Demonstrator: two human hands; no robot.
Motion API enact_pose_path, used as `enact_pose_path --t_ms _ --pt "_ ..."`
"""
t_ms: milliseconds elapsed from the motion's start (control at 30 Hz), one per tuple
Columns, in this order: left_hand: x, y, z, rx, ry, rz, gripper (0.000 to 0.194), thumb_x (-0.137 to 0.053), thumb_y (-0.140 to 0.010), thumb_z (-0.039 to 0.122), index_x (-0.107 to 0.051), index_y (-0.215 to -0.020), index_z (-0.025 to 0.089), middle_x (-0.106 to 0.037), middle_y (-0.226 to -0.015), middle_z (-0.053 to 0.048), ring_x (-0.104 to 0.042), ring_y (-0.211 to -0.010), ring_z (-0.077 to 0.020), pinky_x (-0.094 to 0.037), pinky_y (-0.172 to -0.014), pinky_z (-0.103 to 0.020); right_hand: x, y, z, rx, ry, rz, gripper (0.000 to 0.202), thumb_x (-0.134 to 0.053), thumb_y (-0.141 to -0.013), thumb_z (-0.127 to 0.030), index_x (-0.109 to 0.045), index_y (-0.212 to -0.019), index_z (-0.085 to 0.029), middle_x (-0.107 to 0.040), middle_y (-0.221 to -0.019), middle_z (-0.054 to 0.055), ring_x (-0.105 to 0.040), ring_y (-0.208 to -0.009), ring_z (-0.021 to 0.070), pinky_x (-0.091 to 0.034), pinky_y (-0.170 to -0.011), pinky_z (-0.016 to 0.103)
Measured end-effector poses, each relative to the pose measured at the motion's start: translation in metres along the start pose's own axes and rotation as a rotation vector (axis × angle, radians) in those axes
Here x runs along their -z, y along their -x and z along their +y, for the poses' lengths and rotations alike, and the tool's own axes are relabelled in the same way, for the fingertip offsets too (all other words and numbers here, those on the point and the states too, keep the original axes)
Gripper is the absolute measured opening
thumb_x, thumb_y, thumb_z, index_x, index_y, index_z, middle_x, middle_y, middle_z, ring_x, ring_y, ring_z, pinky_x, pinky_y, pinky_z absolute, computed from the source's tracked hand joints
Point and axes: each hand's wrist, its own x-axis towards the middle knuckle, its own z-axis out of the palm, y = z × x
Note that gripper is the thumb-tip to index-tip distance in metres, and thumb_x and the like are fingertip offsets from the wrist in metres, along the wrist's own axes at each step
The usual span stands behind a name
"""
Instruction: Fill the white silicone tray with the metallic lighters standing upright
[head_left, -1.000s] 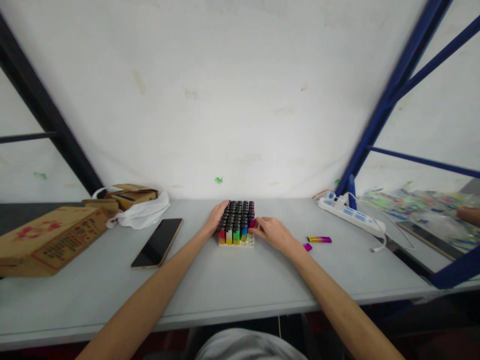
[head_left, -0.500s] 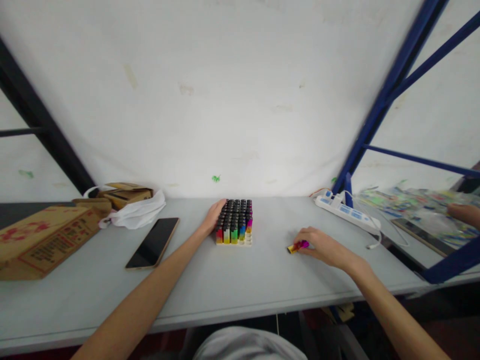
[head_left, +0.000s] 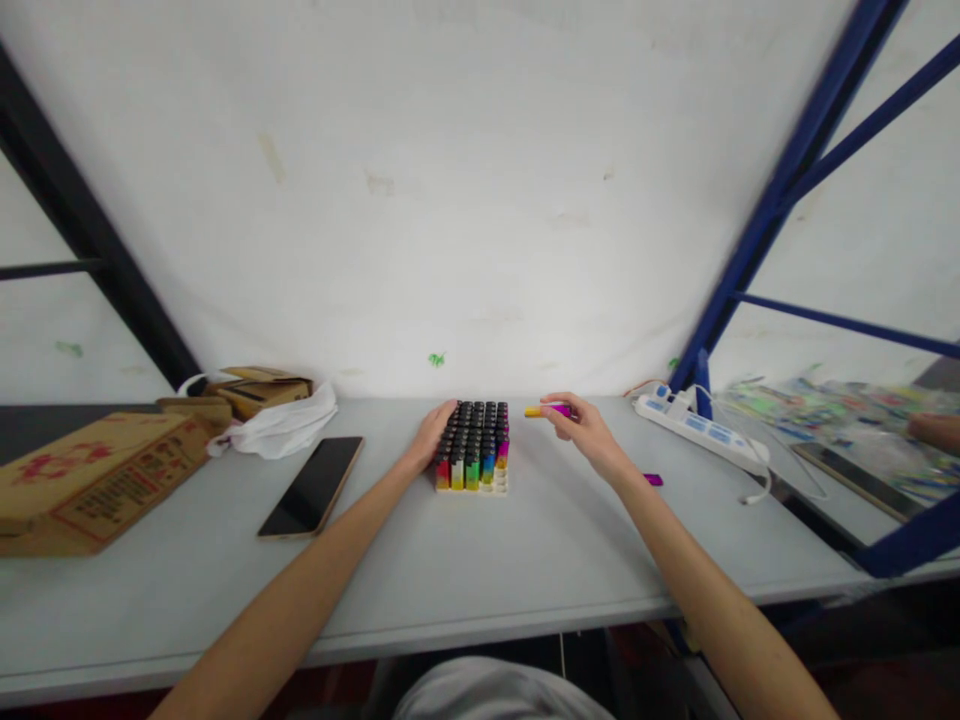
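Note:
A block of lighters (head_left: 472,430) with black tops and red, yellow, green, blue and purple bodies stands upright in rows. They sit in a white tray (head_left: 500,487), whose front right corner shows bare slots. My left hand (head_left: 433,435) is closed against the tray's left side, its fingertips partly hidden behind the lighters. Pinched in my right hand (head_left: 581,422) is a yellow-and-purple lighter (head_left: 536,411), held roughly level above the table, right of the tray and apart from it. A small purple thing (head_left: 654,480) lies beside my right forearm.
A phone (head_left: 311,487) lies left of the tray. Farther left are a cardboard box (head_left: 97,475), a smaller open box (head_left: 259,390) and a white plastic bag (head_left: 289,425). On the right are a power strip (head_left: 701,432), a blue metal frame (head_left: 750,245) and another person's hand (head_left: 934,434).
My right hand has lifted the lighter and brought it left and farther back, toward the tray. A purple thing now shows on the table. My left hand stays at the tray.

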Motion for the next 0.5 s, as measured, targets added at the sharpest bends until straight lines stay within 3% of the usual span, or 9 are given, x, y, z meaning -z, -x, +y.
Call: enact_pose_path --t_ms 67,167,333,400,500 --pt "0.0 0.0 0.0 -0.003 -0.001 -0.001 0.052 -0.05 -0.082 0.062 -0.068 -0.088 0.013 -0.074 -0.098 -0.008 -0.061 -0.1 -0.0248 -0.043 -0.099 -0.036 -0.011 -0.01 0.004 0.01 -0.134 0.086 0.04 -0.074 -0.076 -0.053 -0.066 -0.093 -0.018 -0.054 -0.067 -0.002 -0.04 -0.057 0.0109 -0.032 -0.054 0.025" --pt "0.0 -0.001 -0.001 -0.004 0.0 -0.006 0.051 -0.05 -0.082 0.061 -0.067 -0.089 0.013 -0.074 -0.099 -0.009 -0.061 -0.099 -0.0246 -0.042 -0.101 -0.035 -0.023 -0.014 0.012 0.001 -0.238 0.131 0.04 -0.068 -0.081 -0.057 -0.064 -0.081 -0.017 -0.053 -0.066 -0.001 -0.042 -0.059 0.0111 -0.036 -0.057 0.026" --pt "0.0 0.0 0.0 -0.006 -0.025 -0.003 0.05 -0.048 -0.083 0.061 -0.066 -0.085 0.015 -0.073 -0.096 -0.008 -0.06 -0.097 -0.0249 -0.044 -0.097 -0.036 -0.037 -0.003 0.02 -0.081 -0.368 -0.057 0.046 -0.056 -0.085 -0.067 -0.056 -0.083 -0.021 -0.056 -0.071 0.0 -0.054 -0.063 0.014 -0.044 -0.06 0.027" --pt "0.0 0.0 0.0 -0.009 -0.029 0.0 0.049 -0.048 -0.083 0.061 -0.066 -0.084 0.016 -0.073 -0.095 -0.008 -0.06 -0.096 -0.0245 -0.044 -0.097 -0.035 -0.04 0.001 0.02 -0.093 -0.408 -0.127 0.044 -0.056 -0.086 -0.066 -0.054 -0.09 -0.022 -0.05 -0.065 -0.005 -0.048 -0.055 0.0118 -0.042 -0.055 0.026" --pt "0.0 0.0 0.0 -0.009 -0.027 -0.001 0.047 -0.048 -0.082 0.059 -0.065 -0.083 0.016 -0.073 -0.093 -0.007 -0.06 -0.095 -0.0241 -0.044 -0.096 -0.035 -0.046 0.005 0.021 -0.157 -0.385 -0.136 0.043 -0.055 -0.086 -0.066 -0.049 -0.088 -0.024 -0.031 -0.058 -0.01 -0.027 -0.044 0.0077 -0.026 -0.044 0.021"
